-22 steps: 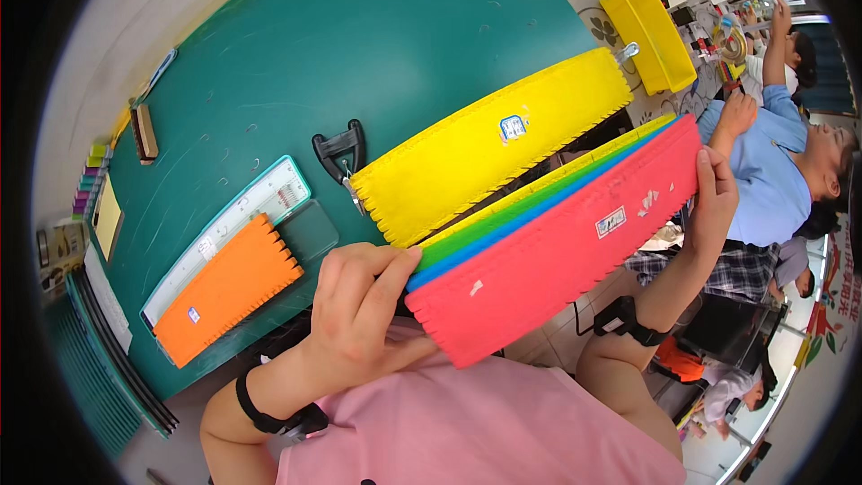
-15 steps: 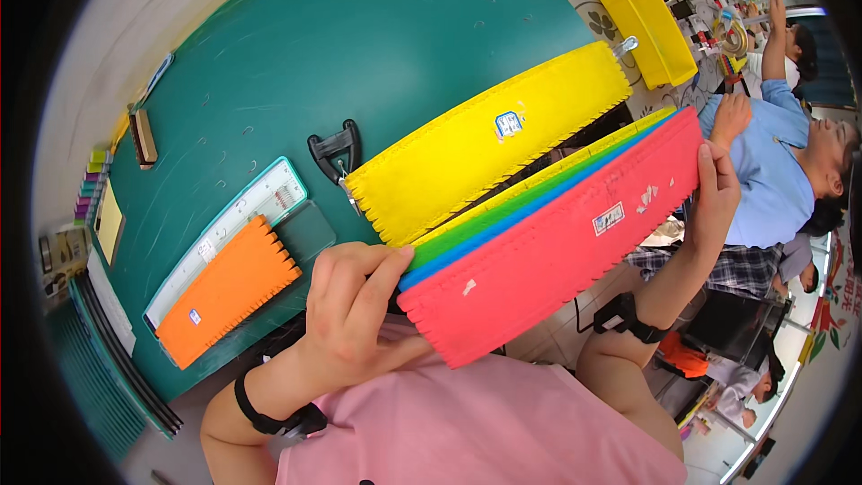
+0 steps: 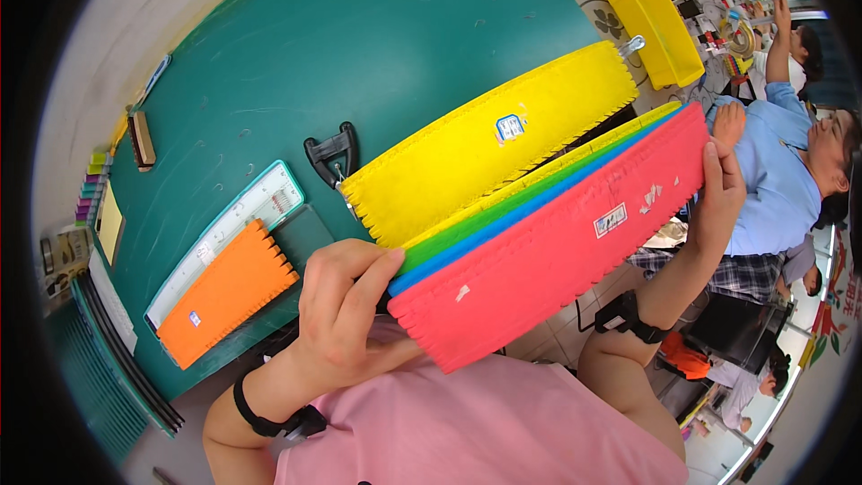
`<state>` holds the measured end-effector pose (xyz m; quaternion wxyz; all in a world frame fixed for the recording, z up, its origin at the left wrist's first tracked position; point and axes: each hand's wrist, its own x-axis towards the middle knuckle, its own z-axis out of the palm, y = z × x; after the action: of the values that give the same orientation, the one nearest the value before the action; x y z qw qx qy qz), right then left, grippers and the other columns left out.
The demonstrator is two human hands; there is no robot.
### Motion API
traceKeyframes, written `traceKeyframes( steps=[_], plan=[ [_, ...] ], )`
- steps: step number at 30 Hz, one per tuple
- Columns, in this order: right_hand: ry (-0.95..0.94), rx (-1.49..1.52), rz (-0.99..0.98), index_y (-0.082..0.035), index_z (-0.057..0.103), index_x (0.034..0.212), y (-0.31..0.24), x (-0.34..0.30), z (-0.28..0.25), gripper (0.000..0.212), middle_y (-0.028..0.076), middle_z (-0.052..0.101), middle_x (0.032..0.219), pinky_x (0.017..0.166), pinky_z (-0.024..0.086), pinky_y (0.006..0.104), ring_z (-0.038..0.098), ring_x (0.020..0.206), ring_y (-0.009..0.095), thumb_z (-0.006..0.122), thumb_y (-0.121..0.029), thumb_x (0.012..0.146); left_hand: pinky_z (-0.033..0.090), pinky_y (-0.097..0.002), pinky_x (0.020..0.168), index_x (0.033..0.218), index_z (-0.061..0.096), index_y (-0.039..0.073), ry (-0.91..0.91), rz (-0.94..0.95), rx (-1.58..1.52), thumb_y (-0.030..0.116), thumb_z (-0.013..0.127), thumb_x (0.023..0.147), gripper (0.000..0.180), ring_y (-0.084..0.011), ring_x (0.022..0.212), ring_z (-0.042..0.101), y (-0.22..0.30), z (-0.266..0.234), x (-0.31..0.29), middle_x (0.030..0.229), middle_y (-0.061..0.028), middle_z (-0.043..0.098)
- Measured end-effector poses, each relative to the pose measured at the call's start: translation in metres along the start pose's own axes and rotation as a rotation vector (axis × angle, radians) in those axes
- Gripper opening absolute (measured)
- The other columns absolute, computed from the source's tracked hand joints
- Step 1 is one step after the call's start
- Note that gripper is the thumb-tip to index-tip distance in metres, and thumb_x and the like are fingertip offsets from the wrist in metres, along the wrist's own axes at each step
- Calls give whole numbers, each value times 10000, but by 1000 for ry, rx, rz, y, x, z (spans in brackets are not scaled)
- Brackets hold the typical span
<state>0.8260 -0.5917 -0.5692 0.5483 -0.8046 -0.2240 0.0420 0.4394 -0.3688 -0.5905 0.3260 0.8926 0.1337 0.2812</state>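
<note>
Between my hands is a stack of long coloured strips with notched edges. The red strip (image 3: 557, 238) faces up in front, with blue (image 3: 449, 265), green (image 3: 467, 238) and yellow layers behind it. My left hand (image 3: 346, 301) pinches the stack's left end, thumb hidden underneath. At the right end, my right hand (image 3: 718, 184) grips the red strip's edge. Just beyond lies a wide yellow notched strip (image 3: 449, 157) along the table's near edge. A black-handled clamp (image 3: 334, 160) is at its left end and a metal clip (image 3: 632, 46) at its right.
On the green table (image 3: 314, 54), an orange notched strip (image 3: 224, 296) lies by a pale tray (image 3: 233, 220). Small hooks are scattered farther back. A wooden block (image 3: 142, 139) sits at left, a yellow bin (image 3: 654, 31) at right. A person in blue (image 3: 772, 171) is close on the right.
The stack has tilted very slightly, its left end a little lower and farther left. Both hands keep their hold at its ends.
</note>
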Motion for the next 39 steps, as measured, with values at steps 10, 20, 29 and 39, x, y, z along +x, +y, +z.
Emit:
traceKeyframes(
  steps=[10, 20, 29, 39],
  plan=[
    [-88, 29, -54, 64, 635, 1227, -5, 21, 37, 311, 68, 688, 1096, 888, 474, 225, 628, 995, 97, 610, -178, 1033, 501, -442, 834, 1257, 574, -62, -22, -39, 42, 202, 953, 581, 818, -355, 1001, 599, -17, -5, 12, 1107, -191, 592],
    [-89, -18, -46, 72, 671, 1168, -4, 37, 88, 321, 46, 694, 980, 749, 490, 204, 624, 851, 72, 697, -193, 988, 494, -464, 916, 1350, 526, -61, -30, -167, 88, 126, 931, 584, 887, -385, 1092, 580, -31, -6, 16, 1234, -238, 558],
    [-126, -70, -11, 68, 674, 1167, -3, 40, 87, 321, 15, 682, 914, 684, 458, 188, 589, 796, 42, 675, -209, 1005, 498, -478, 911, 1366, 505, -56, -87, -206, 180, 79, 911, 590, 887, -401, 1097, 581, -28, -6, 23, 1235, -220, 591],
    [-128, -28, -37, 65, 677, 1160, 1, 41, 89, 307, 11, 683, 908, 690, 459, 197, 588, 793, 44, 650, -205, 1017, 496, -461, 883, 1395, 476, -60, -40, -206, 95, 5, 901, 574, 927, -390, 1062, 584, -30, -3, 19, 1189, -210, 600]
  ],
)
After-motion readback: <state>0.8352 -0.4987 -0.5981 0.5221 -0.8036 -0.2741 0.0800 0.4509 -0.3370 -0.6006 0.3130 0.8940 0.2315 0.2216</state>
